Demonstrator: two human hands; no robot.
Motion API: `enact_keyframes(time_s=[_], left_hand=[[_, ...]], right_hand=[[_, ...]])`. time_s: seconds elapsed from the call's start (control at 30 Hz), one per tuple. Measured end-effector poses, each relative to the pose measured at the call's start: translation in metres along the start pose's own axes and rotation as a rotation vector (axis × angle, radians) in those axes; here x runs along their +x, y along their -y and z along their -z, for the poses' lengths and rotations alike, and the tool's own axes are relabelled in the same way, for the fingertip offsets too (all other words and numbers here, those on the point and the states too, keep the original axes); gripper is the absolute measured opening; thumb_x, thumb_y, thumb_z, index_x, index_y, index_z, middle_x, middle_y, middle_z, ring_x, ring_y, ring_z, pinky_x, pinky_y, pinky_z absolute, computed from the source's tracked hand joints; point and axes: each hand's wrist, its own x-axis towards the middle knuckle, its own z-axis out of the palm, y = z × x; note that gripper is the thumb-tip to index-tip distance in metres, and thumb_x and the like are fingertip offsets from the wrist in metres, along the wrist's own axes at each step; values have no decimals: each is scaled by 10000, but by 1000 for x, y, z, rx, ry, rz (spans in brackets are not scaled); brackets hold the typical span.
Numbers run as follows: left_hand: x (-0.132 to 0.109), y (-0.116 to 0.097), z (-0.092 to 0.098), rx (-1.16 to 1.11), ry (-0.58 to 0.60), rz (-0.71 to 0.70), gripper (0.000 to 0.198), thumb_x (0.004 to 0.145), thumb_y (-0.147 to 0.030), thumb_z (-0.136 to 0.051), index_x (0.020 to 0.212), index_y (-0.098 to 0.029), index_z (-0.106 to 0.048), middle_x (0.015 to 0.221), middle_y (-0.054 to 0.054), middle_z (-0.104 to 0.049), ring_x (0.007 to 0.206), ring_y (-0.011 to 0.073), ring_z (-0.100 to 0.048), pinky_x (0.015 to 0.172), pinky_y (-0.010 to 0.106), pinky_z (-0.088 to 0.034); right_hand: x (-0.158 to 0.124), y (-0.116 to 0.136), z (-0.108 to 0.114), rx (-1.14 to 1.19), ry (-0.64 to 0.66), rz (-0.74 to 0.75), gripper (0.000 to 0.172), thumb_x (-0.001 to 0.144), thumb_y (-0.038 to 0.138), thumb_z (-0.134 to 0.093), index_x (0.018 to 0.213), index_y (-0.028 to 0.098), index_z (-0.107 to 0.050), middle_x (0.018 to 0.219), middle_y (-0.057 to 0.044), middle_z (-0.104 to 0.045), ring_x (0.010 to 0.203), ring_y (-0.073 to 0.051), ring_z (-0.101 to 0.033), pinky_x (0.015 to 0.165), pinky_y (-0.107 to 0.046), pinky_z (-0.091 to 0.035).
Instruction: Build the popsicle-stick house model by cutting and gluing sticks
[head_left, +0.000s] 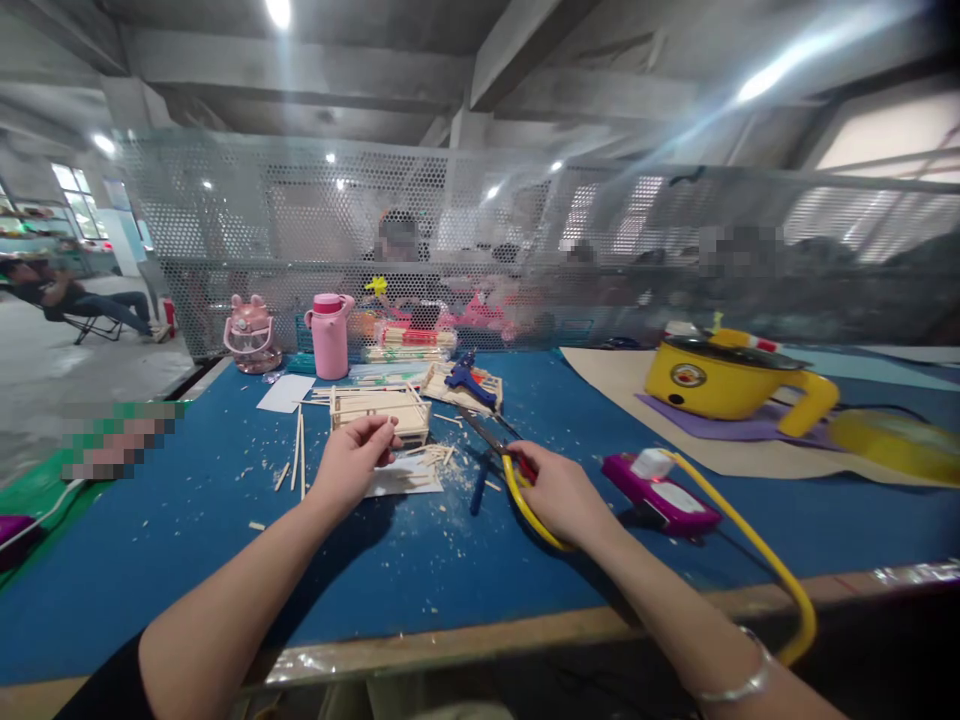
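Observation:
My right hand (551, 488) is closed round yellow-handled scissors (531, 510), whose dark blades point away and to the left. My left hand (360, 452) is pinched together in front of a small frame of wooden sticks (381, 410); whatever its fingertips hold is too small to name. Below that hand lies a white paper (409, 478) with short cut stick pieces (439, 455) on it. Long thin sticks (298, 450) lie to the left. Behind the scissors, a blue glue gun (471, 385) rests on a second wooden stick piece (435, 385).
A purple power strip (660, 497) with a yellow cable (742, 520) lies right of my right hand. Farther right stands a yellow electric pot (701, 385). A pink flask (330, 338) and a clear pink bottle (253, 340) stand at the back, before a perforated metal screen (300, 220).

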Motion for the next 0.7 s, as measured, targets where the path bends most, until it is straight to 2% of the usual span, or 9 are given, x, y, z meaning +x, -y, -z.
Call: enact_keyframes(time_s=[0.1, 0.27, 0.37, 0.5, 0.7], left_hand=[[-1, 0, 0, 9, 7, 3, 405, 586, -425, -677, 831, -107, -620, 589, -6, -591, 446, 38, -469, 466, 172, -374], [0, -3, 1, 15, -16, -3, 414, 583, -427, -677, 838, -106, -620, 614, 1, -600, 464, 43, -481, 489, 181, -395], [2, -4, 3, 8, -49, -34, 417, 585, -435, -671, 844, -111, -624, 630, 1, -602, 479, 42, -485, 501, 179, -404], [4, -4, 6, 5, -76, -74, 396, 597, -435, -662, 829, -117, -632, 625, -5, -594, 481, 37, -478, 498, 173, -404], [2, -4, 4, 8, -60, -49, 400, 596, -427, -664, 838, -111, -629, 634, 5, -608, 473, 38, -482, 491, 173, -406]], right_hand=[[6, 9, -7, 60, -24, 40, 368, 666, 93, -495, 1014, 177, -582, 907, -60, -656, 790, -167, -596, 639, -196, -399], [16, 13, -17, 4, 76, 96, 332, 664, 90, -501, 976, 167, -584, 763, -45, -643, 657, -144, -560, 571, -196, -367], [17, 10, -20, -5, 84, 111, 298, 690, 124, -502, 975, 167, -576, 726, -42, -629, 608, -133, -531, 538, -195, -338], [16, 9, -19, -41, 114, 115, 298, 681, 110, -500, 962, 172, -577, 721, -40, -621, 603, -129, -517, 522, -194, -304], [10, 16, -12, -134, 160, 112, 336, 656, 84, -500, 975, 165, -566, 728, -46, -622, 629, -138, -537, 525, -196, -291]])
